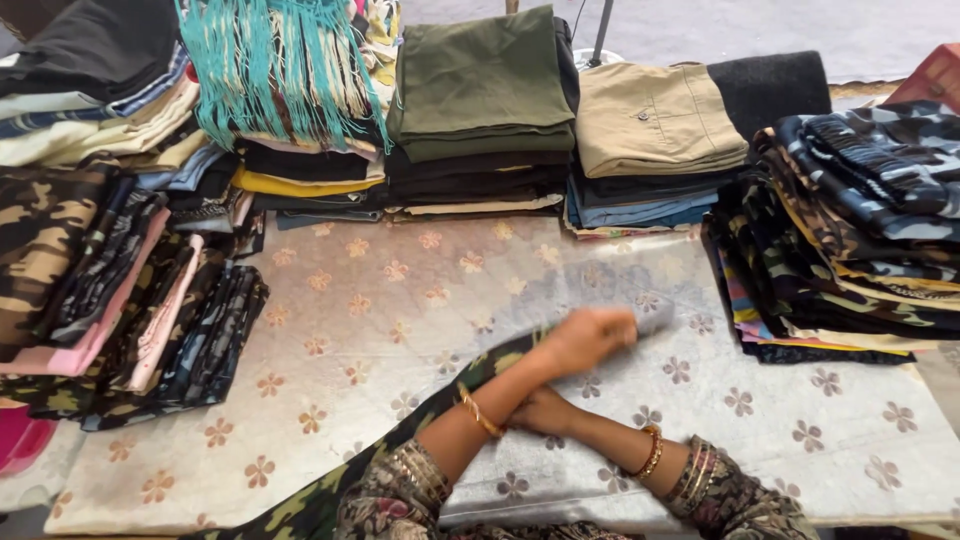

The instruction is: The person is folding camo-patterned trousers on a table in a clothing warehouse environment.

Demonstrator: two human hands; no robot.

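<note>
Flower-patterned cloth surface (pixel 360 300), folded clothing stacks (pixel 480 110) around edges

A single head-worn camera looks steeply down and forward from above the near edge of a flowered sheet (pixel 380 300) spread flat as a work surface. It sits close: the person's crossed forearms enter from the bottom edge, with the left hand (pixel 590 338) reaching past the middle of the picture and the right hand (pixel 540 410) tucked beneath that arm. The view faces the far edge, where stacks of folded clothes (pixel 480 110) run across the top. More camouflage piles (pixel 90 290) fill the sheet's left edge and others (pixel 850 230) its right edge. Only this one view is given, so nothing is shared between views.
</note>
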